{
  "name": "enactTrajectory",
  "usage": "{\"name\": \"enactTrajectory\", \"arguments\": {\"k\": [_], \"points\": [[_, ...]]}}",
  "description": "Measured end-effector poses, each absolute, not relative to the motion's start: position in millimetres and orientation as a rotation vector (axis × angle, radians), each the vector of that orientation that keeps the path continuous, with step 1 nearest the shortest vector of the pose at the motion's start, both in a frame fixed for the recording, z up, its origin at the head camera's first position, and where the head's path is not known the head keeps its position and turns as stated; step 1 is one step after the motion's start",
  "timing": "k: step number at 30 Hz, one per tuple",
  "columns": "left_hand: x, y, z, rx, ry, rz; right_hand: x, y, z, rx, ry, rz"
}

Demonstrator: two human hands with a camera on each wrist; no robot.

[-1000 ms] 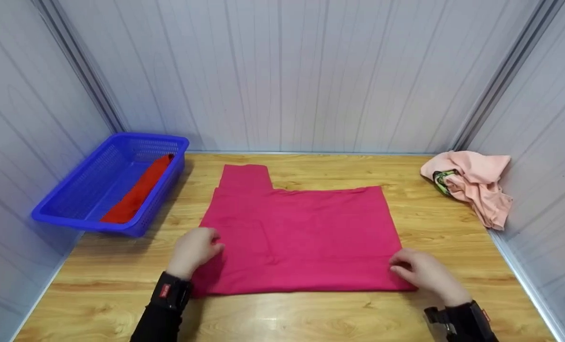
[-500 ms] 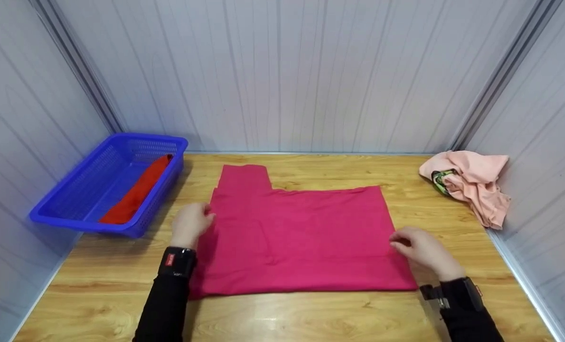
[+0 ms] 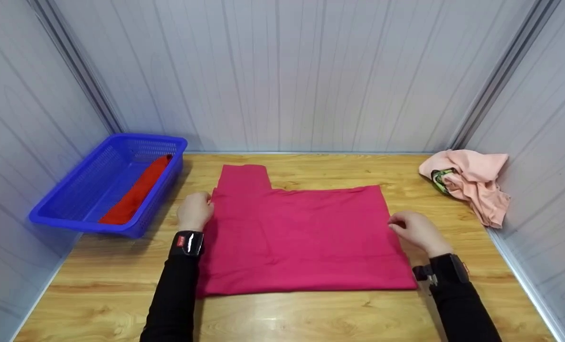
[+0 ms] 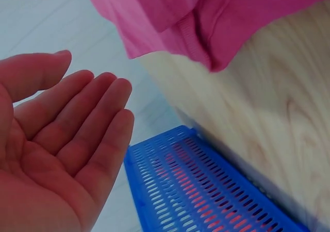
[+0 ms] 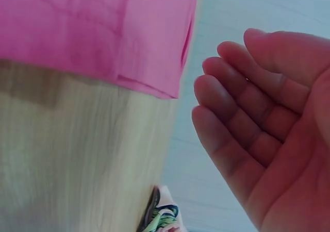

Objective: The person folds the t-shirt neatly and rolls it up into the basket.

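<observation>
A magenta garment (image 3: 306, 237), folded with a sleeve-like flap sticking up at its far left, lies flat on the wooden table. My left hand (image 3: 194, 211) is at its left edge, near the base of the flap. In the left wrist view the left hand (image 4: 67, 149) has loosely bent fingers and an empty palm. At the garment's right edge is my right hand (image 3: 418, 232), thumb and fingers apart. The right wrist view shows the right hand (image 5: 263, 118) relaxed and holding nothing, beside a corner of the magenta cloth (image 5: 93, 31).
A blue plastic basket (image 3: 69, 221) with a folded red cloth (image 3: 137, 192) inside stands at the left by the wall. A crumpled pink garment (image 3: 477, 173) with a green print lies at the far right. Pale panel walls (image 3: 296, 76) enclose the wooden table (image 3: 263, 318).
Both hands have moved away from the near corners of the magenta garment, up along its sides towards the far edge. The garment itself lies as before.
</observation>
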State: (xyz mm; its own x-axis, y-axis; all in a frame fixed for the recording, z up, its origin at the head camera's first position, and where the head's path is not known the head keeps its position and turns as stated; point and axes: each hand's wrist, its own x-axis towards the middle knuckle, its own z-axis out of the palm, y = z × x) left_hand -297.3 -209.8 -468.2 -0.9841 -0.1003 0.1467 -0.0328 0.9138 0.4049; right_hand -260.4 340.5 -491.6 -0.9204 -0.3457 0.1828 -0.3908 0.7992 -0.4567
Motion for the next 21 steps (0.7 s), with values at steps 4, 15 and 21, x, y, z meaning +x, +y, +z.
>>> {"name": "enactTrajectory", "arguments": {"k": [4, 15, 21], "points": [[-303.8, -209.6, -471.2, 0.134, -2.913, -0.633, -271.3, 342.2, -492.3, 0.580, -2.891, 0.745], [-319.8, -204.4, -477.6, 0.250, -2.883, -0.739, -301.6, 338.9, -494.1, 0.405, -2.930, 0.712], [-327.0, -202.0, -489.4, 0.248, -2.854, -0.758, -313.6, 334.9, -499.2, 0.264, -2.979, 0.721]]}}
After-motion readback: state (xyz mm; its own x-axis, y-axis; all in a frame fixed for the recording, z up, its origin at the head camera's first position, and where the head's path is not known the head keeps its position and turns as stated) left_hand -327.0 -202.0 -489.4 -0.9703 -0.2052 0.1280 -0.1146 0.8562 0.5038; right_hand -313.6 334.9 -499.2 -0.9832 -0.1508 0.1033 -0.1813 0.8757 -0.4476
